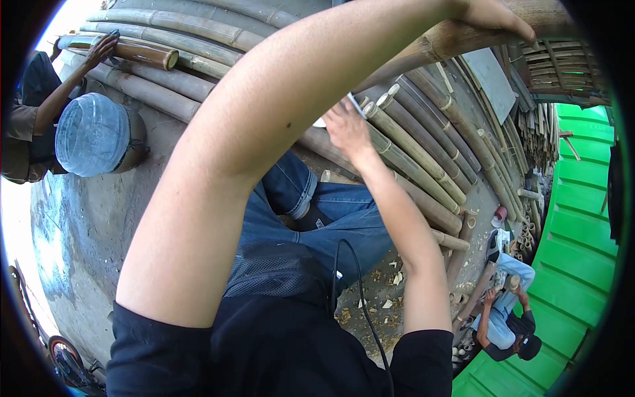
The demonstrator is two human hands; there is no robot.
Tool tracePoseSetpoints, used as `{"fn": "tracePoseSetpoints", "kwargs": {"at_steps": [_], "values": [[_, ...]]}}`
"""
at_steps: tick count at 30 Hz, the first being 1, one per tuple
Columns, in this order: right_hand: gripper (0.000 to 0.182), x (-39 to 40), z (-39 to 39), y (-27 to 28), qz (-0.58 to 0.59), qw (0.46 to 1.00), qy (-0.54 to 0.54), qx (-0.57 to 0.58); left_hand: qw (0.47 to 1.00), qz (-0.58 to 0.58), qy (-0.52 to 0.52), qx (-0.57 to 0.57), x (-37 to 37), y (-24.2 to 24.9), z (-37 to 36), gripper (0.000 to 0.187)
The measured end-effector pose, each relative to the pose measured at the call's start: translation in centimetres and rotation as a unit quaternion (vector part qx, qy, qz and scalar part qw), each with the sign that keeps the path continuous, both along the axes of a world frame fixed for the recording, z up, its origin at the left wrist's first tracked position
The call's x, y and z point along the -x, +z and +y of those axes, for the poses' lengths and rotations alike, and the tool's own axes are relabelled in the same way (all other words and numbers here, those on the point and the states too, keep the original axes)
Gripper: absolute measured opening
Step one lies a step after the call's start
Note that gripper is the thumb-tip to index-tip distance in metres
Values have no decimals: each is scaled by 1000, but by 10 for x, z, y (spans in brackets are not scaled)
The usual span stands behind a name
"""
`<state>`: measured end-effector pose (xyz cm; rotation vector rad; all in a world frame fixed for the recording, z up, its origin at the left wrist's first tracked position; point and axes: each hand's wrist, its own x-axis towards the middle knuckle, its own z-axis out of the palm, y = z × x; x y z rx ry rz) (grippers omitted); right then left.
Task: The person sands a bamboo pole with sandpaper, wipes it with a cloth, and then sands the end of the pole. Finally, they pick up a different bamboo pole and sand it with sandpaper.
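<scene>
My left arm crosses the upper view, and my left hand (493,14) is closed on a thick brown bamboo pole (456,41) at the top right. One digit shows along the pole; the other fingers are cut off or hidden. Near the middle, my right hand (348,131) is closed, slightly blurred, around a pale, shiny thing (358,102) that shows only at its edges. It is just below the raised pole, beside the ends of several bamboo poles (413,140) lying on the ground.
Left, a person (58,104) rests a hand on a glossy bamboo pole (142,53) near a clear plastic-covered container (92,134). Another person (506,331) sits lower right, by a green corrugated wall (562,284). A black cable (362,291) hangs before me; chips (387,304) litter the ground.
</scene>
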<state>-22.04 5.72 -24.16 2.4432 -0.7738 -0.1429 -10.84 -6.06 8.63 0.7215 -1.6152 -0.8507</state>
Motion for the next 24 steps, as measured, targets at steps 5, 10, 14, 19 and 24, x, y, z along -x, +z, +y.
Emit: {"fn": "tracePoseSetpoints", "kwargs": {"at_steps": [5, 10, 14, 19, 24], "values": [[56, 9, 0, 2, -45, 998, -7, -50, 1000, 7, -20, -6, -7, 0, 3, 81], [44, 0, -39, 139, -222, 957, -118, 147, 1000, 14, 22, -9, -13, -5, 4, 83], [34, -12, -57, 174, -188, 937, -152, 251, 999, 23, -35, -2, -7, -8, -14, 87], [44, -36, -51, 68, -112, 972, -125, 165, 999, -12, 19, -31, -7, -1, -18, 87], [52, -50, -12, -45, -54, 991, -65, 102, 1000, 13, -3, -25, -10, -6, -26, 87]]}}
